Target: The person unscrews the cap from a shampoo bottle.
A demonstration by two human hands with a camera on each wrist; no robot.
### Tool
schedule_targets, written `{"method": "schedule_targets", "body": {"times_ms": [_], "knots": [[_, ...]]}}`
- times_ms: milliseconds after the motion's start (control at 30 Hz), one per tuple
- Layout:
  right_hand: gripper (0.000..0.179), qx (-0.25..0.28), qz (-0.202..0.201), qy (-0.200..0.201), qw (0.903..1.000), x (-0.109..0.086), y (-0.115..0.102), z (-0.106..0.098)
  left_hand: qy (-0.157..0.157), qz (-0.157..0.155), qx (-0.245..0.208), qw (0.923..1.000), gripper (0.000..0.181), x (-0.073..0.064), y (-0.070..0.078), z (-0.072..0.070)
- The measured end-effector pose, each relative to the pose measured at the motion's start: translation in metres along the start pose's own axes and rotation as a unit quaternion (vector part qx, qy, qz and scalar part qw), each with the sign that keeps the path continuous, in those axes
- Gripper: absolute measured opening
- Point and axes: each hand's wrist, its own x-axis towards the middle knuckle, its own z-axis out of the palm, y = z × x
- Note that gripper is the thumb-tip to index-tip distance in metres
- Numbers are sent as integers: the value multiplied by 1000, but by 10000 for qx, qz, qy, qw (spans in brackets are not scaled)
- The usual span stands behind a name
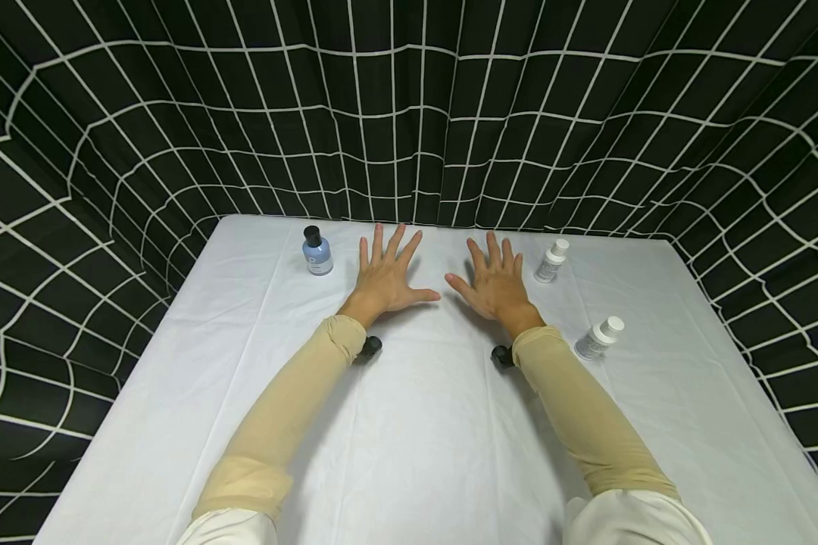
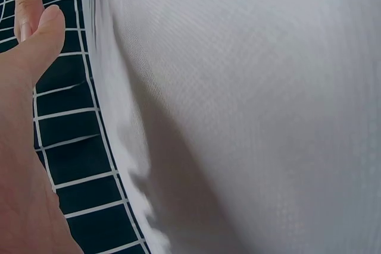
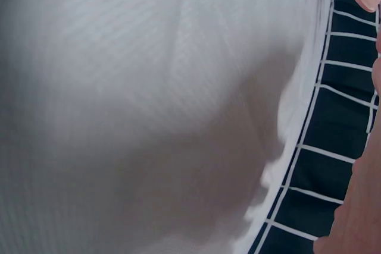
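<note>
Both hands reach forward over the white-covered table (image 1: 423, 424), palms down with fingers spread and nothing in them. My left hand (image 1: 386, 280) is nearest a blue bottle (image 1: 318, 256) with a black cap, which stands upright to its left. Thumbs point toward each other across a gap. Just right of my right hand (image 1: 496, 281) stands a small white-capped bottle (image 1: 551, 261) with a printed grey label. A second white-capped bottle (image 1: 599, 338) stands closer to me, beside the right forearm. In the wrist views, shadows of the hands fall on the cloth.
A black curtain (image 1: 409, 113) with a white grid hangs behind the table and along both sides. Dark wrist cameras sit under the left wrist (image 1: 371, 347) and the right wrist (image 1: 502, 356). Light creases run through the tablecloth.
</note>
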Motion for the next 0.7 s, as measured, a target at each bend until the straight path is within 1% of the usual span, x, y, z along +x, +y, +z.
{"method": "schedule_targets", "body": {"times_ms": [167, 367, 533, 700], "knots": [[95, -9, -33, 17, 10000, 0, -1, 0, -3, -8, -24, 10000, 123, 0, -2, -1], [95, 64, -101, -45, 9999, 0, -4, 1, -6, -86, -42, 10000, 123, -1, -6, 0], [95, 123, -98, 29, 9999, 1, -4, 1, 129, -74, -89, 9999, 121, -2, -9, 0], [95, 351, -129, 77, 9993, 3, -5, 0, 397, -103, -157, 9990, 119, -5, -11, -3]]}}
